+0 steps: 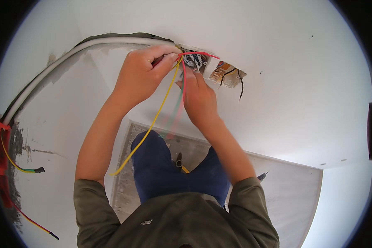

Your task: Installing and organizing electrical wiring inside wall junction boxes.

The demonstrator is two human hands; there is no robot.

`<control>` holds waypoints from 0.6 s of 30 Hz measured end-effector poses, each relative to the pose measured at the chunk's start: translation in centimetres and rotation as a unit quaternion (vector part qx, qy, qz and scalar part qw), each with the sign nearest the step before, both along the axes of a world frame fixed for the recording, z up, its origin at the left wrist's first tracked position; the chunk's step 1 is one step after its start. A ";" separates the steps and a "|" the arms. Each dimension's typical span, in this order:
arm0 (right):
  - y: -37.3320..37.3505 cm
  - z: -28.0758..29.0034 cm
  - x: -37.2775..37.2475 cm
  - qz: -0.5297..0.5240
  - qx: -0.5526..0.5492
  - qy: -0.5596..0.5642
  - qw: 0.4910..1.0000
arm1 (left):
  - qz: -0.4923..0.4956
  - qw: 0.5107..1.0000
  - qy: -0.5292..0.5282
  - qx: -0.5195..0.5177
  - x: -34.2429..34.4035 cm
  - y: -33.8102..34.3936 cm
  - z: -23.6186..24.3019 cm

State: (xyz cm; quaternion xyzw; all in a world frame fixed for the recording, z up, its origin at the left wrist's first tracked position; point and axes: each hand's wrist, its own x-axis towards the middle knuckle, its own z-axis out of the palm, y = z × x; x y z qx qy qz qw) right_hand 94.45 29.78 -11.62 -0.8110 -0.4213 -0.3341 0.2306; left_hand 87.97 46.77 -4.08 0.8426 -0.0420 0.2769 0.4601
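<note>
My left hand (144,70) is closed on wires at the end of a white conduit (101,41), just left of an open wall box (194,58) crammed with cables. A red wire (200,53) sticks out rightward from my fingers, and a long yellow wire (151,125) hangs from them. My right hand (199,97) is below the box with curled fingers around the hanging red and green wires (180,106), whose lower lengths are blurred.
A second cut-out (217,73) with black wires lies to the right. Red boxes (1,153) with loose wire ends are at the far left. Below, between my legs, a tool (179,161) lies on the dusty floor (126,173); another tool (262,177) is at the lower right.
</note>
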 end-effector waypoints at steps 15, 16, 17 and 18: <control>2.6 2.3 -1.1 0.203 0.445 0.694 0.529 | -0.008 0.999 0.034 0.005 -1.1 0.3 0.4; 2.7 2.3 -1.3 0.169 0.423 0.673 0.583 | -0.009 1.000 0.029 0.005 -1.2 0.4 0.4; 2.9 2.3 -1.4 0.169 0.422 0.672 0.585 | -0.011 1.000 0.024 0.005 -1.2 0.4 0.4; 3.1 2.4 -1.6 0.155 0.422 0.656 0.606 | -0.011 1.000 0.022 0.004 -1.3 0.4 0.7</control>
